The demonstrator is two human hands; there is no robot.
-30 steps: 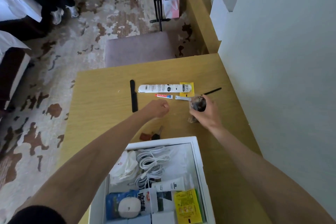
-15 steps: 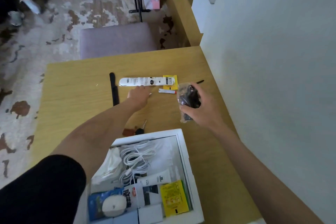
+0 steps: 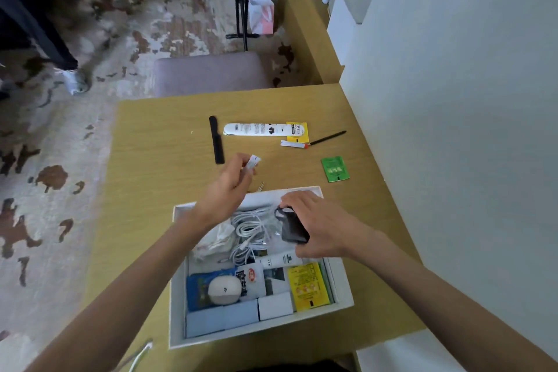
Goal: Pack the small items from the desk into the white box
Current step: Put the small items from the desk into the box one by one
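Observation:
The white box (image 3: 178, 281) sits open at the desk's near edge, holding white cables (image 3: 250, 229), a yellow packet (image 3: 308, 285), a white round case (image 3: 225, 290) and other items. My right hand (image 3: 317, 223) is over the box's far right part, gripping a dark item in a clear bag (image 3: 291, 228). My left hand (image 3: 229, 187) hovers above the box's far rim, pinching a small white tube (image 3: 253, 161). On the desk lie a black comb (image 3: 216, 143), a long white tube (image 3: 259, 129), a yellow sachet (image 3: 299, 131), a small red-capped tube (image 3: 293, 144), a black pen (image 3: 327, 138) and a green sachet (image 3: 334, 169).
The wooden desk (image 3: 151, 160) meets a white wall (image 3: 453, 100) on the right. A purple-grey stool (image 3: 208, 74) stands beyond its far edge. A key tip (image 3: 261, 187) shows just past the box. A person's leg and shoe (image 3: 71, 80) are on the patterned carpet at the left.
My right hand has carried the bagged dark item from the desk back over the box. My left hand has lifted a small white tube off the desk and drawn toward the box. A green sachet now shows.

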